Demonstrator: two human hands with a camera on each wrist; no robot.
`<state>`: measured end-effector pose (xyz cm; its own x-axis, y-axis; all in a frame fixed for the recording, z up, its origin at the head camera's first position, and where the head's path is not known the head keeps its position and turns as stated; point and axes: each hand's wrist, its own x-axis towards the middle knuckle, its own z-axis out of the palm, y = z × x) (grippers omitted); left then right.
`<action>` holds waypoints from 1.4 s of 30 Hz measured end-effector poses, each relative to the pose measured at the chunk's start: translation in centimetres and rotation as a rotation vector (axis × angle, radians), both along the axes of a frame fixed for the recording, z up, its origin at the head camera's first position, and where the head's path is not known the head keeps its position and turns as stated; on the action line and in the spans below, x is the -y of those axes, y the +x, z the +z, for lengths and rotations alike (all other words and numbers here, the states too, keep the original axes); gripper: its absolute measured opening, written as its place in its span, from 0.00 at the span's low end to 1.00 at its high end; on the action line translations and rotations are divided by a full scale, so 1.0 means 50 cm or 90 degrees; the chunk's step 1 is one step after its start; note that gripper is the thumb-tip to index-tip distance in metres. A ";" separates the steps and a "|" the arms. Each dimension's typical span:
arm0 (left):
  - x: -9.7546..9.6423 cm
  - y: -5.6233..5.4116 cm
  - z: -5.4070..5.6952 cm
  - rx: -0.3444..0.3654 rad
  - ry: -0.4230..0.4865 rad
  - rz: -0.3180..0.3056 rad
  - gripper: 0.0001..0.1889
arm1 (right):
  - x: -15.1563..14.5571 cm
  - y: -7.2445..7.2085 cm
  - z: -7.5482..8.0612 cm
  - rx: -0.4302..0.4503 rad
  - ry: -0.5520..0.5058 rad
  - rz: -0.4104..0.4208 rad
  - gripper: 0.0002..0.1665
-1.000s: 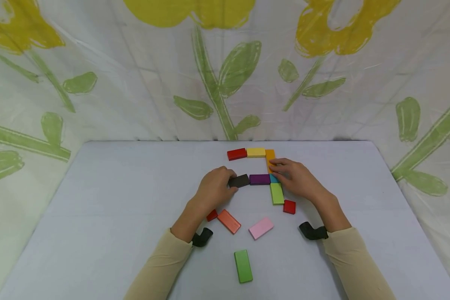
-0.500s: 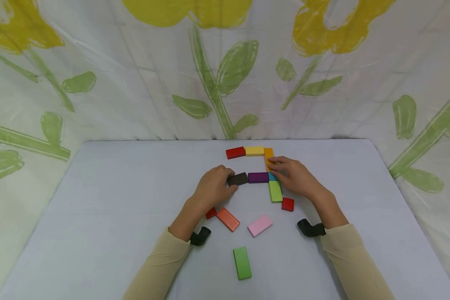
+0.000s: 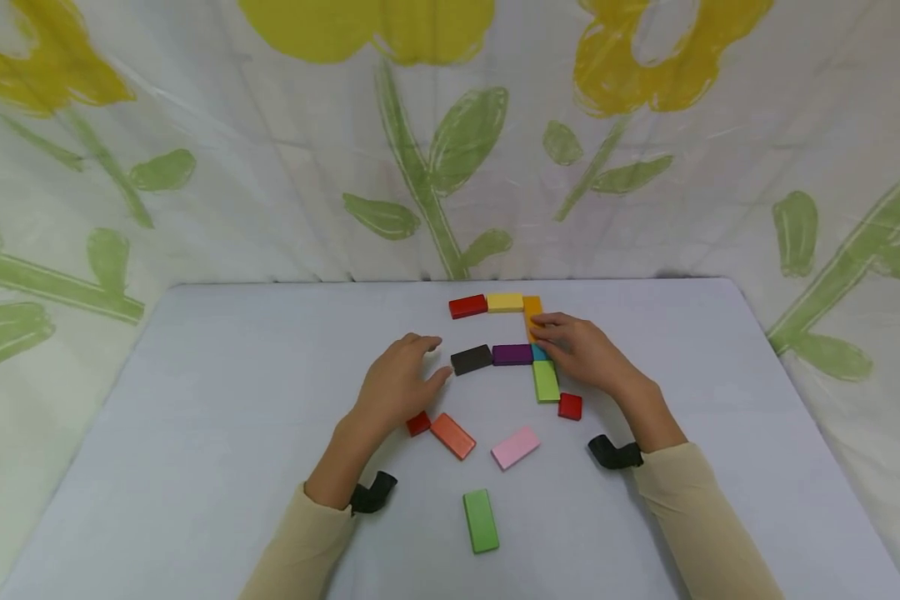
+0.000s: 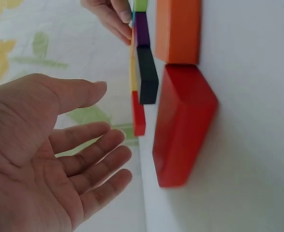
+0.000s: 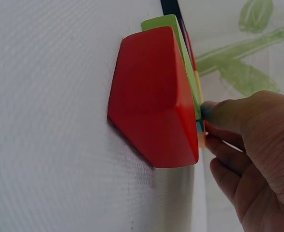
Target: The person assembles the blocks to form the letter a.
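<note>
In the head view my left hand (image 3: pixel 399 379) is held with thumb and fingers spread, just left of a black block (image 3: pixel 471 360) and apart from it. Its palm shows bare in the left wrist view. My right hand (image 3: pixel 588 354) rests its fingertips on an orange block (image 3: pixel 532 315), its thumb by a small blue block (image 3: pixel 540 352). A purple block (image 3: pixel 512 355) lies between the black and blue ones. Below the blue block is a lime green block (image 3: pixel 546 382). A yellow block (image 3: pixel 505 302) and a red block (image 3: pixel 468 307) continue from the orange block's top.
Nearer lie a small red block (image 3: pixel 570 406), a pink block (image 3: pixel 516 448), an orange-red block (image 3: pixel 452 436) and a green block (image 3: pixel 481 521). Another red block (image 4: pixel 180 125) sits under my left wrist. A flower-painted curtain (image 3: pixel 270 167) hangs behind the white table (image 3: pixel 217 433).
My left hand has let go of the black block and drawn back to the left, its fingers spreading. My right hand stays at the orange and blue blocks. The head view has shifted slightly.
</note>
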<state>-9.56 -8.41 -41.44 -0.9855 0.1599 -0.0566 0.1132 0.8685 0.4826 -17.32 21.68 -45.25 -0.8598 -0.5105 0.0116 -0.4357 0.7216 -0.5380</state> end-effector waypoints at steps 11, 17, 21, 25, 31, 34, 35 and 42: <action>0.032 0.089 -0.019 -0.074 0.003 0.047 0.23 | 0.004 0.002 0.002 0.004 0.000 -0.004 0.21; 0.034 0.136 -0.031 -0.123 -0.009 0.055 0.20 | 0.004 -0.002 0.003 0.002 -0.003 -0.008 0.21; 0.033 0.166 -0.047 -0.121 -0.029 0.032 0.20 | -0.001 0.004 -0.001 0.027 0.008 -0.029 0.21; 0.035 0.180 -0.055 -0.115 -0.054 0.039 0.21 | -0.001 0.008 -0.004 0.031 0.000 -0.022 0.21; 0.037 0.181 -0.053 -0.121 -0.064 0.047 0.23 | 0.002 0.006 -0.001 0.003 -0.002 -0.011 0.21; 0.037 0.183 -0.056 -0.127 -0.073 0.031 0.24 | 0.001 0.005 -0.001 0.007 0.003 -0.012 0.21; 0.038 0.183 -0.058 -0.129 -0.076 0.027 0.23 | 0.000 0.005 -0.002 0.007 0.002 -0.011 0.21; 0.038 0.189 -0.061 -0.135 -0.087 0.029 0.21 | 0.001 0.004 -0.004 0.006 -0.007 -0.006 0.21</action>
